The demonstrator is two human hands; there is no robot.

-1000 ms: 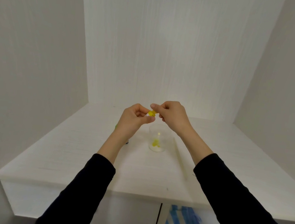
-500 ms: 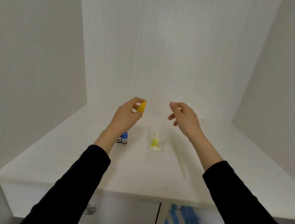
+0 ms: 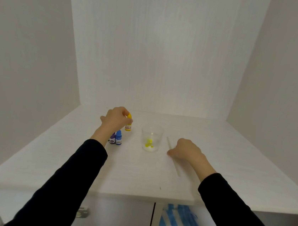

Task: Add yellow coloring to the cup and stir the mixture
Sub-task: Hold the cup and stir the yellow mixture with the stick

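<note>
A clear plastic cup [image 3: 151,138] stands on the white table [image 3: 128,170], with white paste and yellow drops at its bottom. Left of the cup, my left hand [image 3: 114,121] holds the small yellow coloring bottle [image 3: 128,124] by its cap, the bottle upright with its base on or just above the table. On the cup's right, my right hand [image 3: 186,150] lies over a pale stirring stick [image 3: 173,157], fingers curled on it. The stick rests flat on the table.
A blue bottle [image 3: 118,137] and a purple bottle [image 3: 112,138] stand together near my left wrist. Walls close in the table at back and on both sides. Below the front edge are a drawer and a blue-and-white striped cloth [image 3: 178,222].
My hands parted from the yellow bottle held over the cup. The left lowered the bottle to the table left of the cup. The right dropped onto the stick.
</note>
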